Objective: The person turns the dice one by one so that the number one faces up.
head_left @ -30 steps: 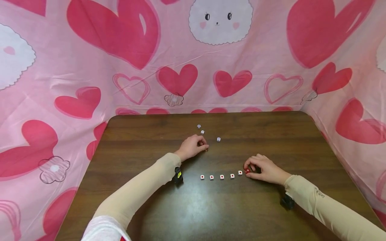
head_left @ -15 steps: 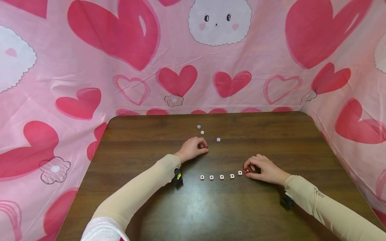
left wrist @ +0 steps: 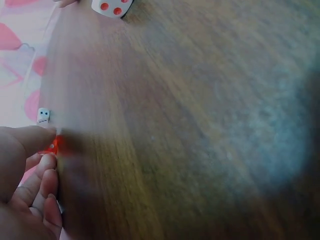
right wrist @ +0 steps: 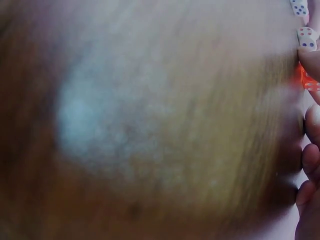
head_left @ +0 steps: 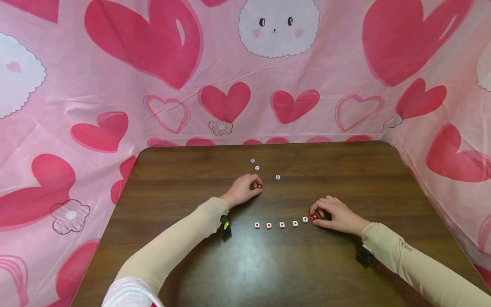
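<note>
On the table (head_left: 245,277), the left hand (head_left: 241,189) pinches a red die (head_left: 260,186) behind a row of white dice (head_left: 282,225), while just past the row's right end the right hand (head_left: 338,216) pinches another red die (head_left: 314,217), so a slipping grip might knock the row crooked.

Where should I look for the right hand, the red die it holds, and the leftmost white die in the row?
Right hand (head_left: 339,215): head view, back of the hand.
Red die it holds (head_left: 314,216): head view, its visible side.
Leftmost white die in row (head_left: 257,225): head view, its large red dot.
</note>
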`<move>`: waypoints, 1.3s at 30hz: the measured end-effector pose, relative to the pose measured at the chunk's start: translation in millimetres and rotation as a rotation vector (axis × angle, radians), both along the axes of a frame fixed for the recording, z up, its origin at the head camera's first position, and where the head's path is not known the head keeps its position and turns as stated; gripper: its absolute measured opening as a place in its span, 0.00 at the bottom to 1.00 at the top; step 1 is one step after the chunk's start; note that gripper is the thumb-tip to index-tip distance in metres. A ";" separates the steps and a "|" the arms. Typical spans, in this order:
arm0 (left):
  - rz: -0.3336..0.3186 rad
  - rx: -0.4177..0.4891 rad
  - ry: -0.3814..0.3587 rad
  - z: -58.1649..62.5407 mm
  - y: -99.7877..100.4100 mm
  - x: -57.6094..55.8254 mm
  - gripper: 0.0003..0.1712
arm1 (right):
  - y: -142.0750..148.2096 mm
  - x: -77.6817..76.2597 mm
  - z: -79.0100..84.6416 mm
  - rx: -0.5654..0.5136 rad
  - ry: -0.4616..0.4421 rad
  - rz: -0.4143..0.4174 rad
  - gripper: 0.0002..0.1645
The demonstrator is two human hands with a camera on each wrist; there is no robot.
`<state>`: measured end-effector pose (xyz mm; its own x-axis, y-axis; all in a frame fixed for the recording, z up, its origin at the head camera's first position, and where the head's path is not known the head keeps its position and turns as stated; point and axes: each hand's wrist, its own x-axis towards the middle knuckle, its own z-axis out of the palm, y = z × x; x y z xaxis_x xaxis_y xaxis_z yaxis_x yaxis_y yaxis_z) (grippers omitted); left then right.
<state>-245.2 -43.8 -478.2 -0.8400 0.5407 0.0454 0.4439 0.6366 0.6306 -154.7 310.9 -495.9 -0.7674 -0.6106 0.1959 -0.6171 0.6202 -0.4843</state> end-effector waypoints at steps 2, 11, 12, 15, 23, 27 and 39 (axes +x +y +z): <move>0.001 -0.002 0.004 -1.4 -1.0 0.0 0.08 | -0.3 0.1 -0.4 0.000 0.004 0.002 0.18; 0.023 0.037 -0.010 -1.9 -11.3 5.9 0.06 | 0.0 -0.3 -2.7 -0.002 0.016 -0.002 0.19; 0.027 0.037 -0.016 -2.0 -12.7 6.7 0.06 | 0.1 -0.4 -2.7 0.000 0.016 -0.003 0.19; 0.029 0.038 -0.029 -2.5 -16.8 9.8 0.06 | 0.3 -0.7 -2.4 0.007 0.014 -0.006 0.19; 0.000 0.035 -0.023 -2.9 -24.7 22.5 0.05 | 0.5 -1.1 -3.4 0.010 0.021 0.000 0.19; -0.001 0.041 -0.017 -2.6 -28.3 30.7 0.05 | 0.8 -1.1 -3.3 0.016 0.016 -0.005 0.18; -0.005 0.049 -0.001 -4.8 -36.2 53.0 0.05 | 0.6 -0.5 -3.7 0.007 0.007 -0.008 0.18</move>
<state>-192.2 -79.9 -483.0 -0.8371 0.5423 0.0715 0.4468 0.6024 0.6615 -155.2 311.5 -499.6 -0.7711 -0.6054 0.1971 -0.6152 0.6287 -0.4757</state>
